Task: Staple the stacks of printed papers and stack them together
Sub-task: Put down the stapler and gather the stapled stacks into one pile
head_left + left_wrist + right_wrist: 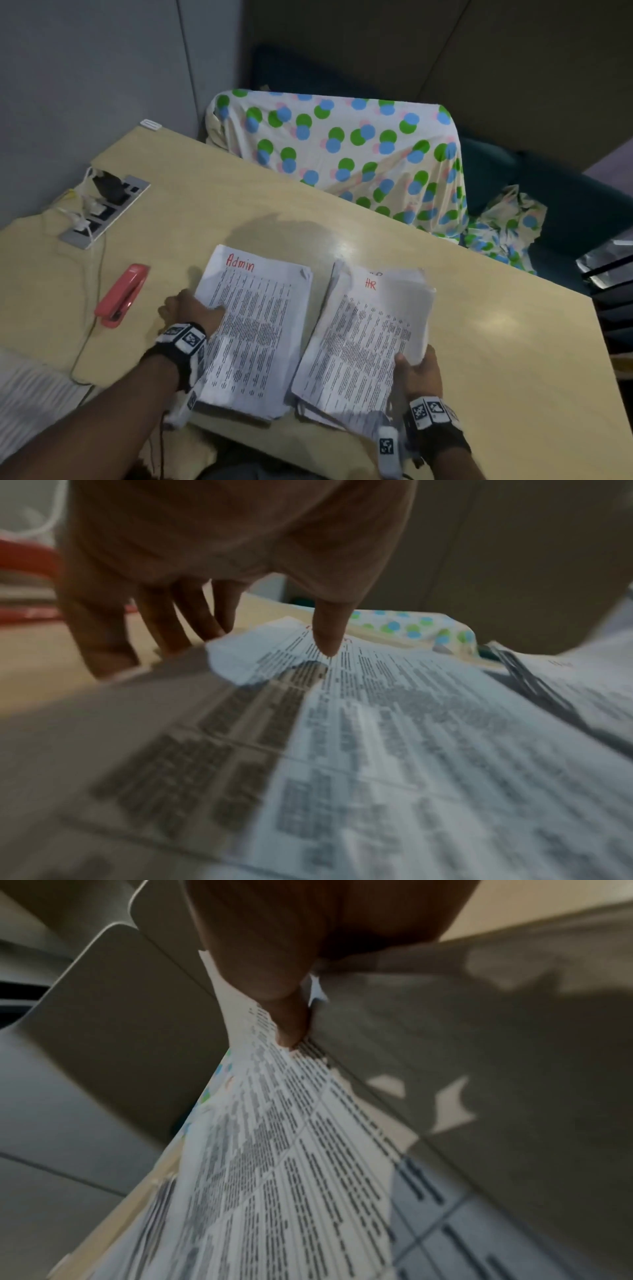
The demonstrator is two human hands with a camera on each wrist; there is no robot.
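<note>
Two paper stacks lie side by side on the table (479, 342), marked "Admin" stack (257, 329) and "HR" stack (359, 342). The left hand (191, 308) grips the Admin stack's left edge, thumb on top. The right hand (416, 373) holds the HR stack's near right corner, sheets lifted. A red stapler (123, 294) lies well left, untouched, near a power strip (106, 209).

We are at an office desk (376, 240) of pale wood set against grey partition panels (85, 68). A power socket strip (106, 212) is built in near its far left corner, with a red stapler (123, 294) and printed papers headed "Admin" (257, 325) and "HR" (363, 342).
</note>
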